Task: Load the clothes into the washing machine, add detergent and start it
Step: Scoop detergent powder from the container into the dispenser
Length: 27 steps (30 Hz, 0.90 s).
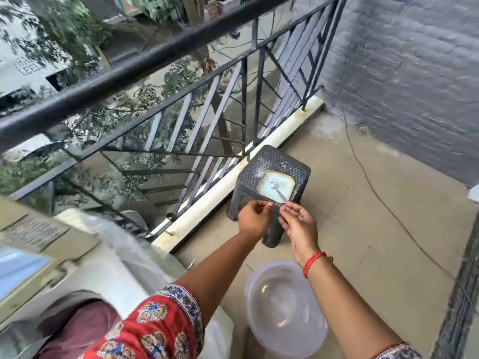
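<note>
A top-loading washing machine [121, 270] fills the lower left, its lid [31, 244] raised. Maroon clothes [77, 322] lie in the drum. A square detergent container [282, 182] of pale blue powder sits on a dark woven stool [272, 161], with a metal spoon [278, 193] lying in it. My left hand [255, 216] reaches to the container's near edge, fingers curled and pinching at it. My right hand [298, 224], a red thread on its wrist, pinches the end of the spoon handle.
A clear plastic basin [285, 309] stands on the tiled floor below my arms. A black metal railing [166, 50] runs along the balcony edge behind the stool. A grey wall [414, 73] closes the right side, and a thin cable [368, 177] trails across the floor.
</note>
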Each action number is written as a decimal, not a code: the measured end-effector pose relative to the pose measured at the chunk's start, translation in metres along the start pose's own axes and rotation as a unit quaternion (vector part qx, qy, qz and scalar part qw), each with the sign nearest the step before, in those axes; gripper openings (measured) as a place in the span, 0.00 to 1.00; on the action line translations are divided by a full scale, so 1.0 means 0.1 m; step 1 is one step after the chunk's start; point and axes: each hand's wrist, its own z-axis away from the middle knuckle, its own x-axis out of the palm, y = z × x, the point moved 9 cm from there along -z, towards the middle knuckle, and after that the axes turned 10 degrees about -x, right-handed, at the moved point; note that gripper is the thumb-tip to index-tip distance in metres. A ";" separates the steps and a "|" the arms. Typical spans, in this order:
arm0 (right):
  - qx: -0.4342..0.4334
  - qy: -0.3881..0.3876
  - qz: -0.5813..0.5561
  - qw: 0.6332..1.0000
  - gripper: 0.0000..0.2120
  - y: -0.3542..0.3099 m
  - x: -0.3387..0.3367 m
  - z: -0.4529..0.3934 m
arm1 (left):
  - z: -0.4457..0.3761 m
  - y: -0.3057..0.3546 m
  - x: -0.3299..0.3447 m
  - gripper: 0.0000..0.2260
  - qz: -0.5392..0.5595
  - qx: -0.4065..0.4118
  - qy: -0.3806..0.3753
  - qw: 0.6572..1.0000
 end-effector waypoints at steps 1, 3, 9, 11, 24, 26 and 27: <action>0.004 -0.003 0.010 1.000 0.09 0.01 -0.06 -0.12 | -0.13 0.01 0.03 0.09 -0.029 0.002 0.005 1.000; 0.012 0.003 0.024 1.000 0.10 0.08 -0.21 -0.43 | -0.46 0.02 0.14 0.10 -0.091 0.007 0.005 0.996; 0.048 0.029 0.083 0.995 0.10 0.64 -0.66 -1.35 | -1.48 -0.42 0.41 0.12 -0.183 -0.018 0.018 0.983; 0.065 0.036 0.101 0.992 0.10 0.89 -0.77 -1.61 | -1.77 -0.57 0.51 0.11 -0.176 -0.036 0.024 0.983; 0.043 0.066 0.245 0.966 0.12 2.06 -0.97 -3.14 | -3.20 -0.82 1.05 0.14 -0.155 -0.049 0.072 0.984; 0.041 0.083 0.275 0.957 0.12 2.06 -0.94 -3.19 | -3.33 -0.82 1.11 0.14 -0.145 -0.048 0.073 0.986; 0.038 0.094 0.292 0.951 0.12 2.00 -0.90 -3.18 | -3.38 -0.83 1.14 0.14 -0.141 -0.047 0.071 0.986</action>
